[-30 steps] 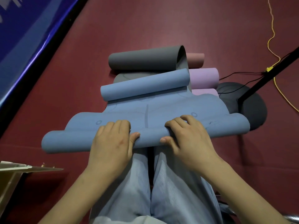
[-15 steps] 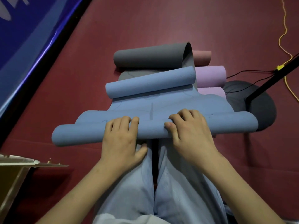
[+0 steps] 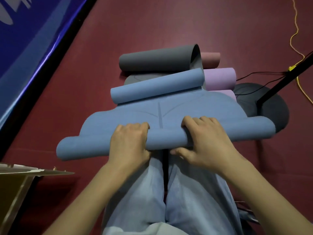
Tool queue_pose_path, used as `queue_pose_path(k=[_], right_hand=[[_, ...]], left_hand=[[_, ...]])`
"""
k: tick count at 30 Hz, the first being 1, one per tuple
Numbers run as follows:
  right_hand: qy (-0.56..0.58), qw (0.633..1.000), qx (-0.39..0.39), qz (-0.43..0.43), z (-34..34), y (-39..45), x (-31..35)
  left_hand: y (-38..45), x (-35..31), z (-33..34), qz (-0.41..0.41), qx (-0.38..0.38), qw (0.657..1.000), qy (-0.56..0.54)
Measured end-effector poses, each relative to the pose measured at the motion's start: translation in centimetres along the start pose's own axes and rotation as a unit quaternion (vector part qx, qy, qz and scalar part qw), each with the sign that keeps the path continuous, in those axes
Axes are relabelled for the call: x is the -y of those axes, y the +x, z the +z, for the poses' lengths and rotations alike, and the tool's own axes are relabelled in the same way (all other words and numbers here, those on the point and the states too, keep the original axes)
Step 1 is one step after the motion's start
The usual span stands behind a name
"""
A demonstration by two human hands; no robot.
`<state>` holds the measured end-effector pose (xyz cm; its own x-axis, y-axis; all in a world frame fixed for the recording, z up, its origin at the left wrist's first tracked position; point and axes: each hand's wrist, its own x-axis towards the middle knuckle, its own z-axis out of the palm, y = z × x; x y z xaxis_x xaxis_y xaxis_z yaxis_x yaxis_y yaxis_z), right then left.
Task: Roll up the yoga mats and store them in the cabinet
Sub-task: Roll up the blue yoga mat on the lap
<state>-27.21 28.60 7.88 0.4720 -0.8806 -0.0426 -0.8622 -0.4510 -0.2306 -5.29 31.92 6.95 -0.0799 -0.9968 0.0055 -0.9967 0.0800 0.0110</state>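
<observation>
Far left of the blue yoga mat [image 3: 177, 112], a blue banner [image 3: 25, 39] runs along the edge of the maroon floor [image 3: 152, 22], and a cardboard flap [image 3: 25, 172] pokes in at the lower left of the mat. The blue yoga mat lies on the floor just in front of the person's knees, in light blue trousers [image 3: 135, 192]; its near end is curled into a roll, its far end curled into a second roll, flat sheet between.

Left hand [image 3: 128, 145] sits on the near roll left of the mat's printed centre line, fingers curled over the top, thumb tucked under: a firm grip on the roll. Right hand [image 3: 206, 143] is right of that line, fingers hooked over the roll's far side, thumb low on the near side, holding the roll too.

Beyond the mat's far roll, a grey yoga mat [image 3: 155, 61] lies curled. To the right of the blue mat peek a pink yoga mat [image 3: 211, 60] and a lilac yoga mat [image 3: 220, 78]. Further right, a dark round stand base [image 3: 274, 106] with its black pole [image 3: 288, 78], black cables and a yellow cord [image 3: 294, 31].
</observation>
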Motion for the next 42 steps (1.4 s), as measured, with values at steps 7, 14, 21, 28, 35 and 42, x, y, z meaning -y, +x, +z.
queue_pose_path(k=[7, 14, 21, 28, 35, 42], right_hand=[[0.026, 0.999, -0.038, -0.015, 1.8, -7.0, 2.4], [-0.024, 0.999, -0.042, 0.015, 2.8, -2.8, 4.5], [-0.096, 0.992, 0.059, -0.054, 1.5, 0.1, 3.8], [-0.061, 0.975, 0.201, -0.069, -0.3, 3.1, 2.9], [-0.025, 0.996, 0.05, -0.069, 1.1, 1.8, 2.5], [-0.077, 0.993, -0.076, -0.052, 3.2, 1.2, 3.1]], left_hand=[[-5.0, -1.2, 0.3, 0.056, 0.05, 0.997, 0.022], [-3.2, 0.0, 0.3, 0.069, 0.046, 0.996, 0.021], [-4.5, -0.7, 1.2, -0.002, -0.033, 0.999, -0.019], [-5.7, -1.8, 2.5, 0.029, -0.138, 0.988, -0.059], [-3.3, -1.0, 3.1, 0.03, -0.11, 0.993, -0.036], [0.6, -0.1, 0.7, 0.04, 0.027, 0.998, 0.035]])
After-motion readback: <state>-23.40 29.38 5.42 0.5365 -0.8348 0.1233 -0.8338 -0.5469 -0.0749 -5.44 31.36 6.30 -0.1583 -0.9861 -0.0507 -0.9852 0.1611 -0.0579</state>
